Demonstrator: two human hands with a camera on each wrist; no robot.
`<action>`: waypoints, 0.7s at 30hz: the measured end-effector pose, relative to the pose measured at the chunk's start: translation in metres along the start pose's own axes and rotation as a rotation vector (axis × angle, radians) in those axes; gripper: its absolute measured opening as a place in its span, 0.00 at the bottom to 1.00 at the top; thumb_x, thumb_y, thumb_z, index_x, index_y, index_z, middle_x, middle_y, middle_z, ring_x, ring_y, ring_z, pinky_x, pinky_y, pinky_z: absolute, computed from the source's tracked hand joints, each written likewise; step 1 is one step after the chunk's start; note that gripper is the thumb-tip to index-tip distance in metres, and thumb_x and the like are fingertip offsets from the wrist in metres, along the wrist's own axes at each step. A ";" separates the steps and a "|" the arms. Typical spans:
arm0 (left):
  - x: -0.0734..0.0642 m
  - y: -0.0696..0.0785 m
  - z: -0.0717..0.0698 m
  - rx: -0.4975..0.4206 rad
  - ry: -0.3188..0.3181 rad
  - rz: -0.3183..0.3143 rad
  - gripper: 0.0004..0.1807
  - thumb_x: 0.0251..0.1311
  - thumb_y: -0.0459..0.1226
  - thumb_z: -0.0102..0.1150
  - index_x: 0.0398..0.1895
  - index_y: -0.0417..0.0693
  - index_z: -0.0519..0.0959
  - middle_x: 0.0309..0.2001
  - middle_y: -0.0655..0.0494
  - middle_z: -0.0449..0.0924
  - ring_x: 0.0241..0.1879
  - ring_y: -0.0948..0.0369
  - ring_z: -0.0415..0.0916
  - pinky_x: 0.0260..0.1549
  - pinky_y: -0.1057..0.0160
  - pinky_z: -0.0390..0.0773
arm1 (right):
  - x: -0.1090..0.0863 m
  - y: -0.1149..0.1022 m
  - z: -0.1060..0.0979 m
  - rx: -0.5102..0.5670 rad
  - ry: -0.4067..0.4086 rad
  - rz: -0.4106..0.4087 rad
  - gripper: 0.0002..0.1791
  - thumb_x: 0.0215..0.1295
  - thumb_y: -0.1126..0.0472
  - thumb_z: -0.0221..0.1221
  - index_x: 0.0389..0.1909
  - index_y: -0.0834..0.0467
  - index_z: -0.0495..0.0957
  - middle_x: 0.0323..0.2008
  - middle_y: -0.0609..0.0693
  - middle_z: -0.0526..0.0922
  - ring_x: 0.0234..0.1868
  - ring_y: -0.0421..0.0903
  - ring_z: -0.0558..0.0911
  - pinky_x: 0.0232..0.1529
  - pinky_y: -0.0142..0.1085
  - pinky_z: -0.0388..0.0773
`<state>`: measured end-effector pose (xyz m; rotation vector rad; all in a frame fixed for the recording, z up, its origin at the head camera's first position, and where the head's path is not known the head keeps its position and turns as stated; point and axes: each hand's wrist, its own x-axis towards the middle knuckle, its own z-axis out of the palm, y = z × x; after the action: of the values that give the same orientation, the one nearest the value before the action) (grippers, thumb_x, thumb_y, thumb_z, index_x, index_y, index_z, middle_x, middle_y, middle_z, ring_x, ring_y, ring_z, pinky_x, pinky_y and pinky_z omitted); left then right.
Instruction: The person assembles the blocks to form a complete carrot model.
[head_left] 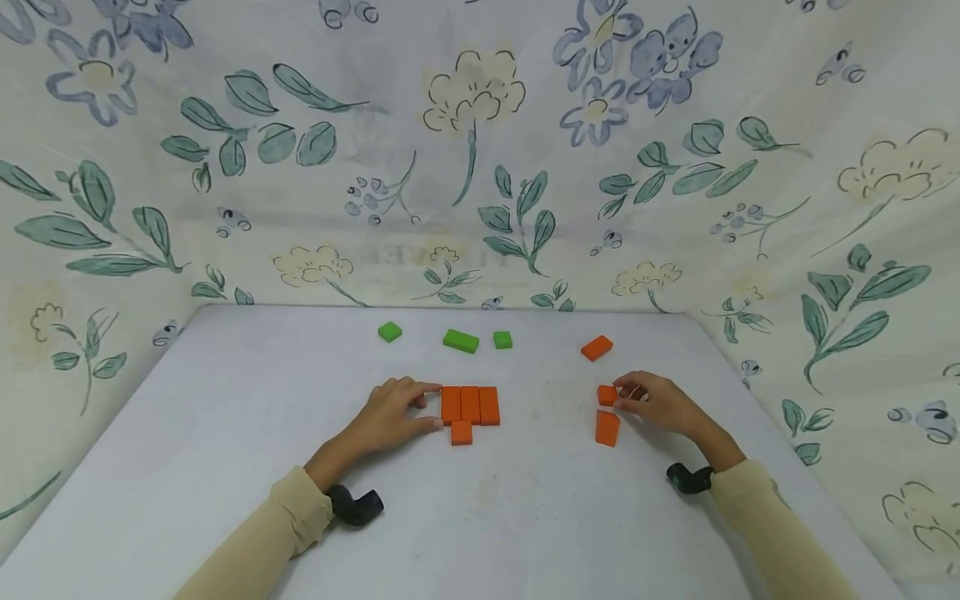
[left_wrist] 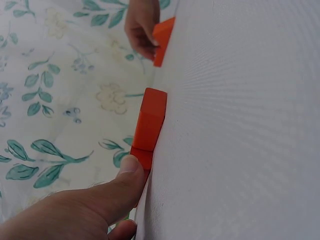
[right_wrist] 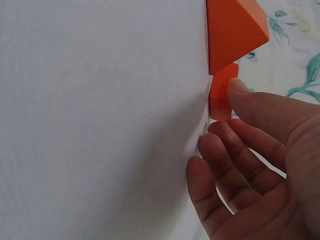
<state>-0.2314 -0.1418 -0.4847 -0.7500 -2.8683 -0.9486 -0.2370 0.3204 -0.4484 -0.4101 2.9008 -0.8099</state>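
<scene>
Three orange rectangular blocks [head_left: 470, 406] lie side by side, long sides together, with a small orange block [head_left: 461, 432] against their near edge. My left hand [head_left: 392, 414] pinches the leftmost block, index finger at its far corner and thumb [left_wrist: 131, 167] at its near one. Over on the right, my right hand [head_left: 654, 402] holds a small orange block [head_left: 607, 396] between thumb and index finger; its other fingers curl loosely beside it. Just nearer than that block is an orange wedge [head_left: 607, 428], whose triangular end [right_wrist: 235, 37] shows in the right wrist view.
Toward the back of the white table [head_left: 285, 358] lie a green block [head_left: 390, 332], a longer green block [head_left: 461, 341] and a small green block [head_left: 503, 340]. An orange block [head_left: 597, 347] lies behind the right hand. A floral curtain [head_left: 480, 167] borders the table.
</scene>
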 end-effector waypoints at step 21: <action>0.000 -0.003 0.001 0.002 -0.002 -0.004 0.30 0.57 0.52 0.70 0.63 0.57 0.78 0.36 0.64 0.73 0.41 0.62 0.66 0.42 0.59 0.61 | 0.005 0.005 0.001 0.025 -0.015 -0.005 0.15 0.65 0.60 0.65 0.51 0.61 0.79 0.41 0.51 0.81 0.41 0.47 0.78 0.38 0.32 0.79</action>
<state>-0.2324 -0.1434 -0.4867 -0.7451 -2.8735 -0.9462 -0.2426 0.3230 -0.4518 -0.4187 2.8738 -0.8392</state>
